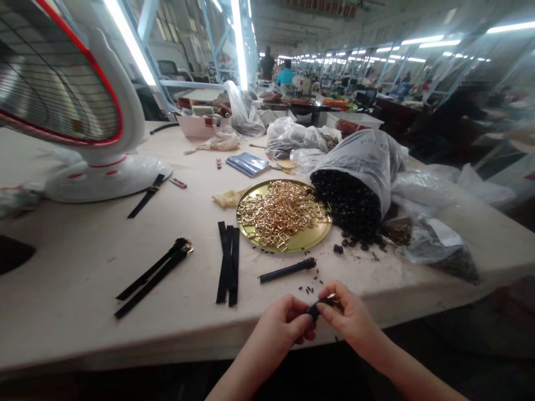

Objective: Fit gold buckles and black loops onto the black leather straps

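Both my hands meet over the table's front edge around one black strap (314,309) with a small gold buckle (333,298) at its right end. My left hand (288,322) pinches the strap's left part. Fingers of my right hand (343,312) close on the buckle end and hide part of it. Just beyond lies another black strap with a buckle (288,270), among a few tiny black pieces (309,289). Loose black straps (228,264) lie to the left. Farther left rests a buckled pair of straps (154,275).
A gold tray (307,240) heaped with gold buckles (282,209) stands mid-table. Right of it, a plastic bag (368,156) spills small black pieces (349,200). A white fan (108,172) stands at the left. Behind are a blue booklet (248,164) and more plastic bags (292,136).
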`<action>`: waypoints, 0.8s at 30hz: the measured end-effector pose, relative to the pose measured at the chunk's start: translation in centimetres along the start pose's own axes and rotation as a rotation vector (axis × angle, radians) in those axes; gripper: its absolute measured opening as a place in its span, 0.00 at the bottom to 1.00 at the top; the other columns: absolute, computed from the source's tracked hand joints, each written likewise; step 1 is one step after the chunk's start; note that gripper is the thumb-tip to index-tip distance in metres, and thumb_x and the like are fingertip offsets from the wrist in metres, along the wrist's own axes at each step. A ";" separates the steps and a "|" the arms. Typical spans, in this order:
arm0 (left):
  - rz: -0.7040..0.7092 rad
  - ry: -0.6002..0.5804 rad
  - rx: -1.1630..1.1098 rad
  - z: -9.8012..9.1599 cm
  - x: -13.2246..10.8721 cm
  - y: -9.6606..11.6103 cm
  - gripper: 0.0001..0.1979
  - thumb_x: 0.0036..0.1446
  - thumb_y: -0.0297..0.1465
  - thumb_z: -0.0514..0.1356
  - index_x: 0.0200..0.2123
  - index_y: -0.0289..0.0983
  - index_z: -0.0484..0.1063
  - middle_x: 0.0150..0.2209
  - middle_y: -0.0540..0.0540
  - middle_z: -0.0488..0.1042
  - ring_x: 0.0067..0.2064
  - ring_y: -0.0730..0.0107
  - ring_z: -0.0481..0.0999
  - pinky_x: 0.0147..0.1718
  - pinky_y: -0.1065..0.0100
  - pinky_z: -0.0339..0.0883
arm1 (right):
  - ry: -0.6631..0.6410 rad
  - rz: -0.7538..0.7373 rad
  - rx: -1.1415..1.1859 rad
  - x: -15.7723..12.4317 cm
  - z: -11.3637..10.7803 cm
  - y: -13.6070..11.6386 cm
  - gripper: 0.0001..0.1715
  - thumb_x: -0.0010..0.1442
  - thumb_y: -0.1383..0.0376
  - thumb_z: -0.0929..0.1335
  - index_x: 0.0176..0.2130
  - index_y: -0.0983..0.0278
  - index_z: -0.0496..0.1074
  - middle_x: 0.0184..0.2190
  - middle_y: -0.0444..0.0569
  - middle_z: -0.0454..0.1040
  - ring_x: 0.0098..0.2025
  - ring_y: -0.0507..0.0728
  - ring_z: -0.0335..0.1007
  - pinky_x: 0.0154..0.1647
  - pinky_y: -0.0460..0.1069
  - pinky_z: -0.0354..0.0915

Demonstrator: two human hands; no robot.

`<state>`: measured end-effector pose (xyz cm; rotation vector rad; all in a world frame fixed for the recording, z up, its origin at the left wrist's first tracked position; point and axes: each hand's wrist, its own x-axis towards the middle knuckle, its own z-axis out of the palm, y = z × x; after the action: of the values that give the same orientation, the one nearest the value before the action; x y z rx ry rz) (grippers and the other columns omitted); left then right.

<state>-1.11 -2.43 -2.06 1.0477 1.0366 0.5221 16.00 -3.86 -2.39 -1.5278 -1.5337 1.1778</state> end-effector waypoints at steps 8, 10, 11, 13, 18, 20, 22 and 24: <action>0.116 0.096 0.127 0.6 -0.7 -1.0 0.06 0.48 0.31 0.57 0.31 0.35 0.67 0.25 0.48 0.75 0.28 0.69 0.73 0.30 0.69 0.64 | -0.107 -0.315 -0.327 -0.7 -1.3 -1.6 0.05 0.53 0.71 0.64 0.31 0.62 0.63 0.29 0.44 0.66 0.33 0.53 0.63 0.34 0.47 0.59; 0.141 0.123 0.203 0.7 -0.9 -1.2 0.06 0.49 0.32 0.56 0.31 0.35 0.68 0.27 0.48 0.75 0.29 0.68 0.74 0.30 0.69 0.64 | -0.144 -0.314 -0.348 -0.6 -1.5 -1.9 0.05 0.52 0.72 0.64 0.31 0.62 0.64 0.29 0.44 0.67 0.32 0.53 0.63 0.33 0.47 0.59; 0.148 0.139 0.244 0.8 -0.9 -1.3 0.06 0.50 0.32 0.55 0.31 0.36 0.68 0.27 0.48 0.75 0.30 0.68 0.74 0.30 0.69 0.63 | -0.163 -0.306 -0.352 -0.6 -1.6 -2.0 0.05 0.52 0.72 0.64 0.30 0.62 0.64 0.29 0.43 0.67 0.32 0.53 0.63 0.33 0.47 0.59; 0.160 0.166 0.325 0.9 -0.9 -1.3 0.07 0.50 0.32 0.55 0.31 0.36 0.69 0.27 0.48 0.75 0.30 0.67 0.74 0.31 0.69 0.63 | -0.193 -0.287 -0.357 -0.5 -1.7 -2.0 0.05 0.51 0.72 0.65 0.30 0.62 0.64 0.28 0.43 0.68 0.32 0.53 0.64 0.32 0.46 0.59; 0.163 0.196 0.456 1.1 -0.9 -1.0 0.07 0.50 0.33 0.55 0.31 0.38 0.70 0.27 0.49 0.76 0.31 0.67 0.74 0.31 0.69 0.61 | -0.196 -0.247 -0.357 -0.1 -1.8 -1.7 0.06 0.51 0.73 0.65 0.30 0.63 0.66 0.29 0.44 0.69 0.33 0.53 0.64 0.32 0.46 0.59; 0.143 0.186 0.462 1.1 -0.9 -1.0 0.06 0.49 0.33 0.56 0.31 0.38 0.70 0.27 0.49 0.76 0.31 0.67 0.74 0.31 0.70 0.61 | -0.214 -0.224 -0.354 0.0 -1.8 -1.6 0.06 0.51 0.73 0.65 0.30 0.63 0.66 0.28 0.43 0.69 0.32 0.52 0.65 0.32 0.45 0.59; 0.116 0.169 0.451 1.1 -0.8 -1.2 0.07 0.50 0.33 0.55 0.31 0.38 0.70 0.27 0.49 0.76 0.30 0.67 0.74 0.31 0.70 0.61 | -0.255 -0.227 -0.364 0.1 -1.9 -1.7 0.06 0.51 0.73 0.65 0.30 0.63 0.67 0.29 0.43 0.69 0.32 0.52 0.65 0.32 0.45 0.59; 0.101 0.162 0.447 1.1 -0.6 -1.3 0.07 0.50 0.33 0.55 0.31 0.38 0.70 0.26 0.49 0.76 0.30 0.67 0.74 0.30 0.70 0.61 | -0.291 -0.249 -0.394 0.4 -1.9 -1.9 0.05 0.51 0.73 0.65 0.30 0.63 0.67 0.29 0.44 0.69 0.33 0.52 0.65 0.33 0.45 0.60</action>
<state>-0.57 -3.97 -2.80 1.4765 1.2832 0.4721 16.95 -3.07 -0.02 -1.3888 -2.1857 1.0268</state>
